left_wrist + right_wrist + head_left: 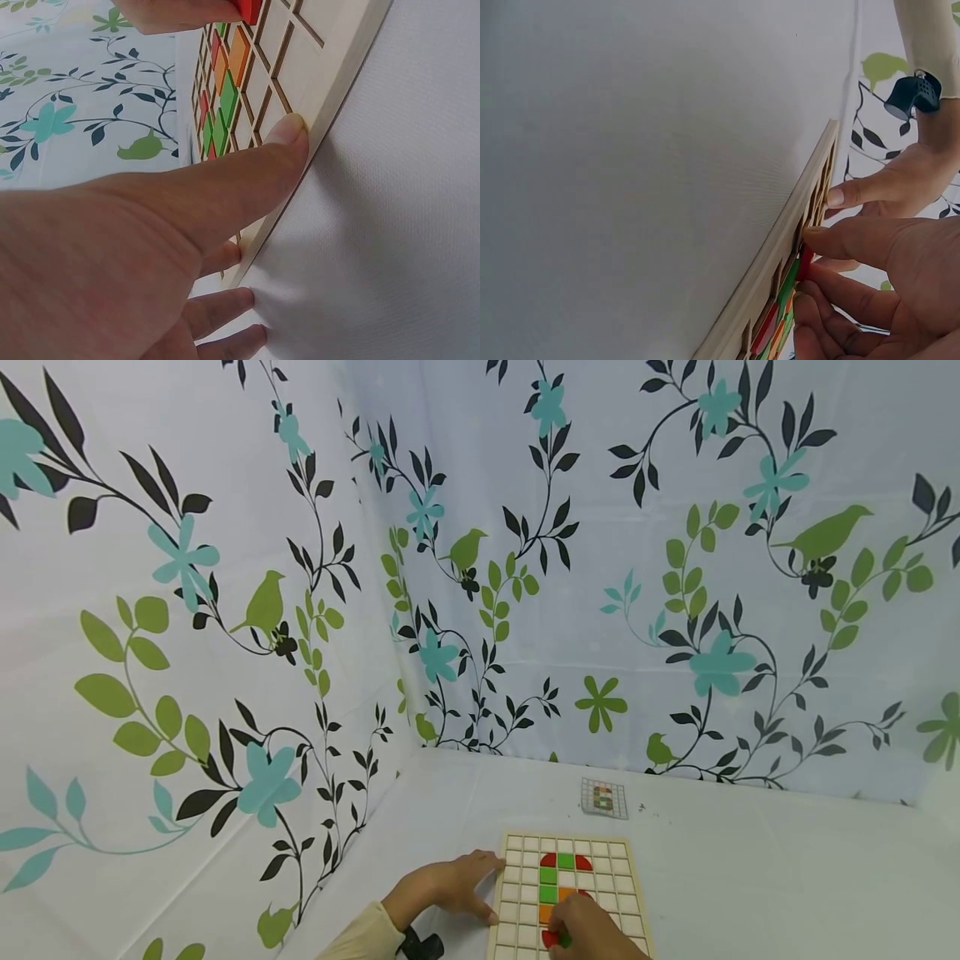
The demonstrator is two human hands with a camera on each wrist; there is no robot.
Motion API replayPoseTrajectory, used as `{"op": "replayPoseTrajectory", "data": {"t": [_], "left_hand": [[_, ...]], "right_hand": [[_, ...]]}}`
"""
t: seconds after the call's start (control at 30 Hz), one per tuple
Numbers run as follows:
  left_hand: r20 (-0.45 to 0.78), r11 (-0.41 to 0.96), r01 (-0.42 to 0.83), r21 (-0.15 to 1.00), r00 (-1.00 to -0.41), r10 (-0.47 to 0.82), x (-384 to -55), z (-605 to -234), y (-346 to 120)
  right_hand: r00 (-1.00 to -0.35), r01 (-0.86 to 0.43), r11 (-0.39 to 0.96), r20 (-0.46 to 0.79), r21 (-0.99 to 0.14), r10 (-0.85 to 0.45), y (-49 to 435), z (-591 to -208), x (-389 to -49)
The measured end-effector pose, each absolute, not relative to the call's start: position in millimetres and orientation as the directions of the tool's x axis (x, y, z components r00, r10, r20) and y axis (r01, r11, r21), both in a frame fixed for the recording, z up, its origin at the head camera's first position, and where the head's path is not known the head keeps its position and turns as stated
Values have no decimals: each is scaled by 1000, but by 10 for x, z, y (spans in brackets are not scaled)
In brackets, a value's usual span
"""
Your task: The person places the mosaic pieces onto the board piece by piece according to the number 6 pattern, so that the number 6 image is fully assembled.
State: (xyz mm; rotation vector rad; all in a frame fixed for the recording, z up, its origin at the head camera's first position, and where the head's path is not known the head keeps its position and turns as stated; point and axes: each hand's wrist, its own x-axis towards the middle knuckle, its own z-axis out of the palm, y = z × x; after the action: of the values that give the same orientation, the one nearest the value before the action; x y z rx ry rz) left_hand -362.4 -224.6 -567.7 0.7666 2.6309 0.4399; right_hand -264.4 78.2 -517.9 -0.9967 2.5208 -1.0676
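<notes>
A pale wooden grid board (pixel 618 881) lies on the white table in the head view. In its cells are red pieces with a curved edge (pixel 582 863), green squares (pixel 548 875) and orange squares (pixel 547 913). My left hand (pixel 457 883) rests at the board's left side, its thumb on the rim and fingers extended along the edge. Over the lower middle of the grid, my right hand (pixel 588 931) pinches a red piece (pixel 805 262) between thumb and index finger, at the board's surface. That hand hides some cells beneath it in the head view.
Behind the board lies a small card (pixel 603 798) printed with a coloured grid pattern. Curtains (pixel 480 635) with leaves, flowers and birds hang at the back and left. A dark camera (pixel 422 946) is strapped to my left wrist.
</notes>
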Motion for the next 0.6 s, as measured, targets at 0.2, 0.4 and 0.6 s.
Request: {"op": "replayPoseTrajectory", "data": {"t": [0.2, 0.4, 0.6], "left_hand": [[-246, 808, 447, 384, -794, 556, -3597, -5662, -2237], [-248, 785, 476, 396, -767, 591, -3702, -5785, -2291], [-253, 794, 472, 384, -773, 582, -3692, -5761, -2283]], "right_hand": [[-704, -602, 496, 124, -626, -699, 781, -5412, -2780], [-681, -645, 489, 151, -587, -716, 767, -5523, -2858], [-724, -595, 562, 79, -574, -686, 784, -5699, -2971]]}}
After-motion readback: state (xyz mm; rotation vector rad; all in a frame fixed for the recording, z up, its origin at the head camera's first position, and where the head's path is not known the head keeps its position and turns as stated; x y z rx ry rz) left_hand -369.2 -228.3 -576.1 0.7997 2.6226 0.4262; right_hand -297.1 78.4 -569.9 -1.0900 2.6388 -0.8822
